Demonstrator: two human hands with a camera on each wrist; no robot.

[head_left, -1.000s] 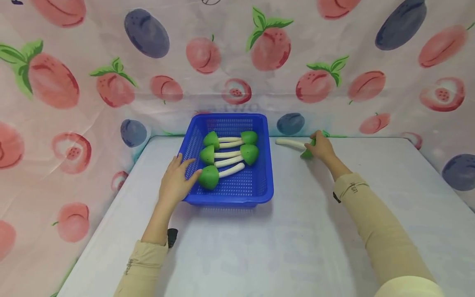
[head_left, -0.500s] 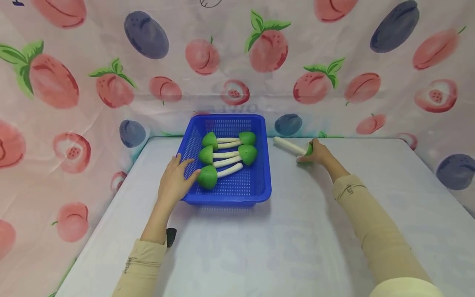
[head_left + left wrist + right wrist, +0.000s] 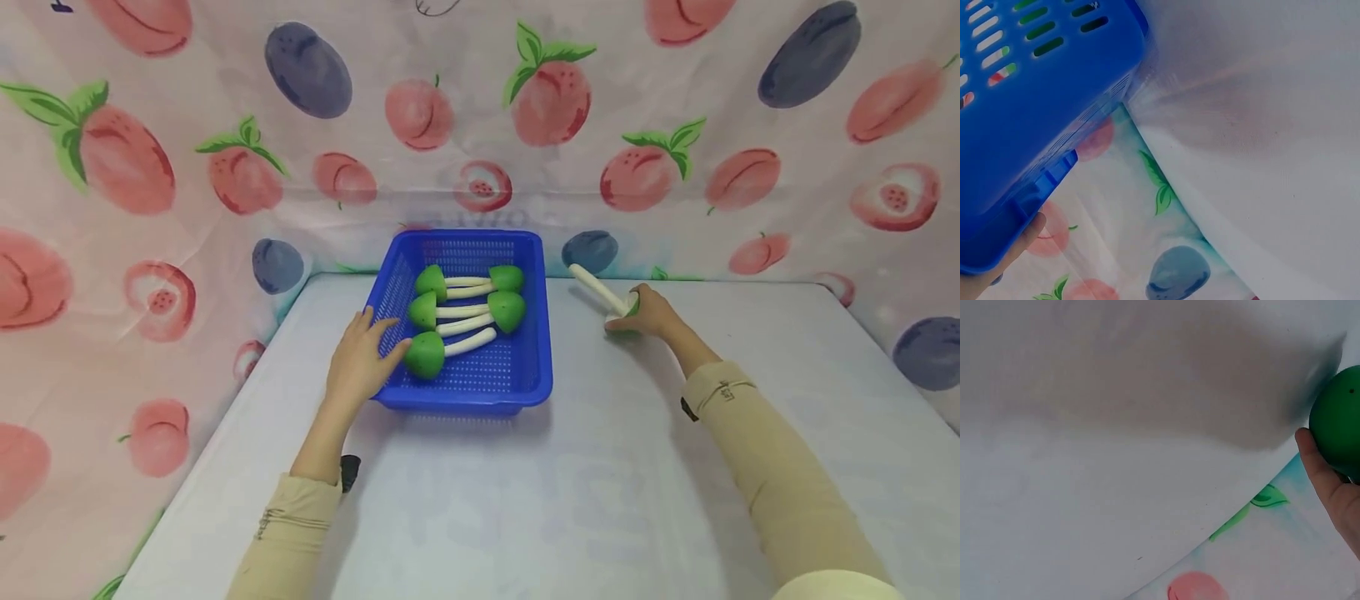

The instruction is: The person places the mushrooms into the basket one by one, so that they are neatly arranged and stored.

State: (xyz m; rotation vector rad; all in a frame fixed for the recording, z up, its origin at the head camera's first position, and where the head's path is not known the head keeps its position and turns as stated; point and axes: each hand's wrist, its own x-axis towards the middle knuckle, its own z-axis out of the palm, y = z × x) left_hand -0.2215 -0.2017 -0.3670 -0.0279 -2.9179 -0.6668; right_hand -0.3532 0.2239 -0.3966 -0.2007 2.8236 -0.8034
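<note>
A blue plastic basket (image 3: 480, 402) stands on the table and holds several toy mushrooms (image 3: 507, 312) with green caps and white stems. My left hand (image 3: 358, 358) grips the basket's left rim, its thumb close to the nearest mushroom cap (image 3: 425, 356). In the left wrist view one finger (image 3: 1034, 231) lies against the underside of the rim. To the right of the basket, my right hand (image 3: 656, 317) holds another toy mushroom (image 3: 597, 288) by its cap, the stem pointing up and left. The right wrist view shows the green cap (image 3: 1338, 419) with a finger against it.
A white table (image 3: 510, 508) carries everything. Behind it and along the left hangs a fruit-print cloth (image 3: 450, 192), meeting the table's back edge just beyond the basket and the right hand.
My right hand has turned the mushroom on the table: its stem, nearly level before, now tilts more upward, and the cap's white underside shows. The left hand stays on the basket rim.
</note>
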